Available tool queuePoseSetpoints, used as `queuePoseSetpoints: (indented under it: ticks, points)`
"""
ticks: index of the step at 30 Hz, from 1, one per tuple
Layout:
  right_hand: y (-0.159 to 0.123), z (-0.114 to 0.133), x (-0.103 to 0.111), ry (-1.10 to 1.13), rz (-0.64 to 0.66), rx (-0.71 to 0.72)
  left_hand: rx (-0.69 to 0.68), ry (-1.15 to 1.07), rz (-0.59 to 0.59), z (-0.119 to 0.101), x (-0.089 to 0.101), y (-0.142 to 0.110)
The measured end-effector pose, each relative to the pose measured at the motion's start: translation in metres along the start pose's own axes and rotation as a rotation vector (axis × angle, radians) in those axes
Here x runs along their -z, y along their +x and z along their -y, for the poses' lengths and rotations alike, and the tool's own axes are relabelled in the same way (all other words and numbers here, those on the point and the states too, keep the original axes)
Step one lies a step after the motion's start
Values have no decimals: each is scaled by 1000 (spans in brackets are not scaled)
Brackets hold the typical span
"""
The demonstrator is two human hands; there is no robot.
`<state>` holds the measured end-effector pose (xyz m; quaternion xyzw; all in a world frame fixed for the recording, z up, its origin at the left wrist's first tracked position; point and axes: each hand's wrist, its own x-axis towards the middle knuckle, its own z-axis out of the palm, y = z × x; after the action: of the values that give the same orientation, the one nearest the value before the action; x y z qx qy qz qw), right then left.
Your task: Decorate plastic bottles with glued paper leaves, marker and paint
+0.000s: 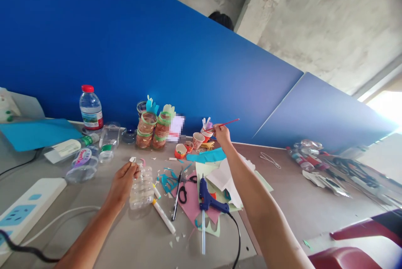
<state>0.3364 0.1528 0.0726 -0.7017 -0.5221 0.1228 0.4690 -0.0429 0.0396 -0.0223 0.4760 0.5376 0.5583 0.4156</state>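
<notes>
My left hand (123, 182) is closed round a clear ribbed plastic bottle (142, 187) that lies on the grey table, with a small white piece at its fingertips. My right hand (222, 133) reaches far forward and pinches a thin red paintbrush (228, 123), held over a paper cup of brushes (206, 132) near the blue partition. A blue glue gun (210, 200) lies between my arms on coloured paper sheets (220, 177).
Scissors (181, 191), a black pen and white markers (163, 216) lie by the paper scraps. Decorated jars (153, 130), small cups, a water bottle (91, 109) and cut plastic containers stand at the back left. A white power strip (28, 208) sits left; paint tubes (303, 158) right.
</notes>
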Motion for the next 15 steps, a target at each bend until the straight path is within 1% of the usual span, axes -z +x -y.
queuePoseSetpoints:
  ticks: [3,6,8,10,13,15]
  points:
    - [-4,12,5,183,-90,-18,-3,-15,-13,6,-1,3]
    - [-18,24,7,407,-175,-27,12,-40,-14,9,-1,4]
    - [-36,30,5,552,-173,-33,28,-48,-12,7,-1,4]
    - [-61,31,-2,667,-148,-34,24,-30,-12,5,-1,2]
    - [-97,28,-17,794,-127,-38,-4,-34,-11,4,-1,2]
    - [-113,24,-27,848,-124,-47,-12,-81,-24,8,-2,4]
